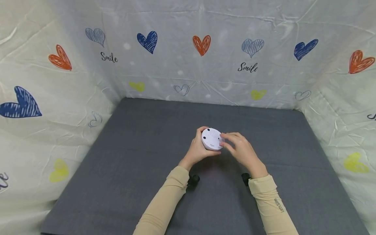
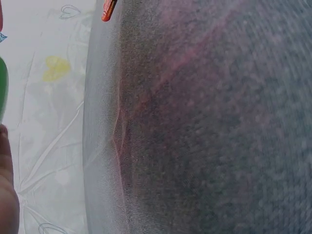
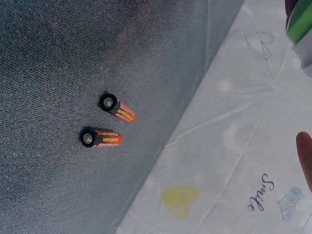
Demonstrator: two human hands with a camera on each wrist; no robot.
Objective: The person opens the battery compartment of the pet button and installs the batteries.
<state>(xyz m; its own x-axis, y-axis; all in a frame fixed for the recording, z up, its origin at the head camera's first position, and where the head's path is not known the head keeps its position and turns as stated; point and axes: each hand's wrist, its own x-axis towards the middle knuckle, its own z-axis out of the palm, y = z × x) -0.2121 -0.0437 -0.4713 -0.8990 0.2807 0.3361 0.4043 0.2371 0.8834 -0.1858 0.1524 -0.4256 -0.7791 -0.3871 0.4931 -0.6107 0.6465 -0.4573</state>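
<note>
A round device with a white base [image 1: 212, 139], dotted with small holes and black feet, is held up with its base facing the head camera. My left hand [image 1: 197, 147] grips it around the side. On the opposite edge, the fingertips and thumb of my right hand [image 1: 240, 148] are at the base, spread apart; whether they press on it is unclear. Both wrist views catch a sliver of the device's green body [image 2: 3, 90] [image 3: 300, 24]. Two red and black batteries [image 3: 117, 108] [image 3: 103, 138] lie on the cloth in the right wrist view.
A dark grey cloth [image 1: 141, 140] covers the table. White curtains [image 1: 176, 71] printed with hearts and "Smile" enclose it at the back and both sides. One red battery end [image 2: 108, 10] shows at the top of the left wrist view; the head view shows no batteries.
</note>
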